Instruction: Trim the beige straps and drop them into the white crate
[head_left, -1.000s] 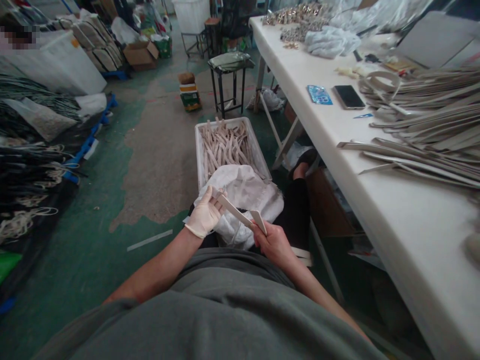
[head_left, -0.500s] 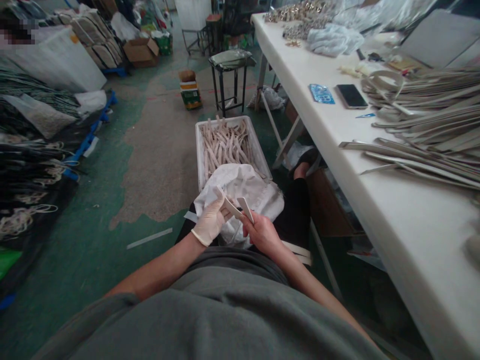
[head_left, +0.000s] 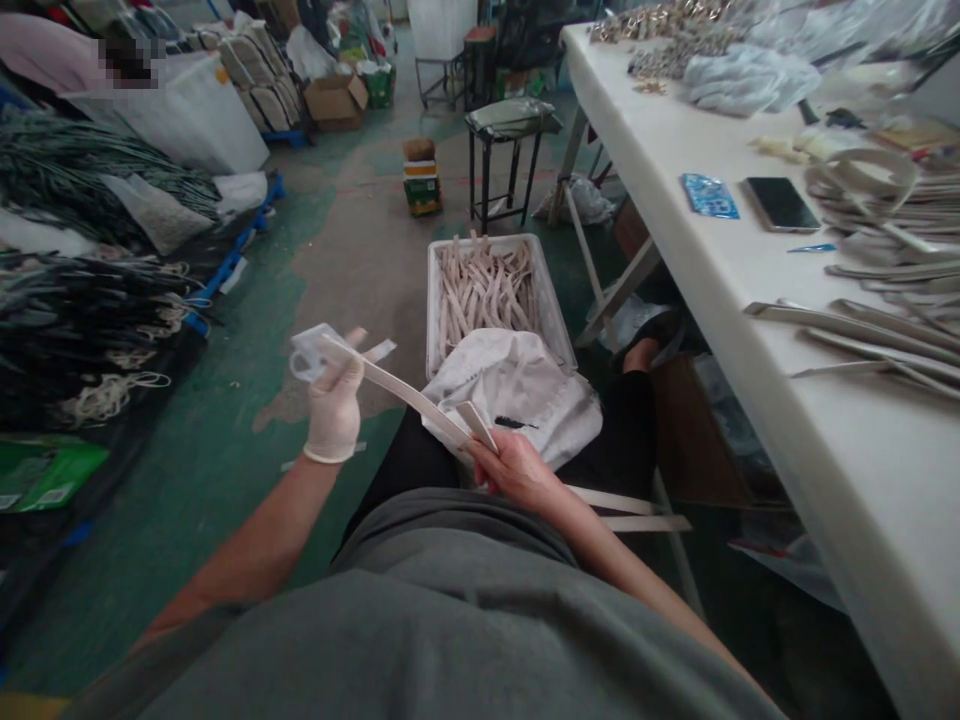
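Note:
A pale flat strap runs taut between my two hands. My left hand, in a thin white glove, is closed around its far end. Beside those fingers shows a whitish see-through loop, too blurred to name. My bare right hand grips the strap near my lap, and a short folded end stands up from its fingers. More pale strap trails out past my right wrist. Under the strap a crumpled white cloth or sack with a dark mark covers my lap.
A white crate full of pale strips stands beyond my knees. On the long white table at right lie a phone, a blue packet and many straps. Dark cord bundles are at left, with a stool ahead.
My left hand has moved left and away from my right hand, so a longer stretch of strap shows between them. The view has turned left.

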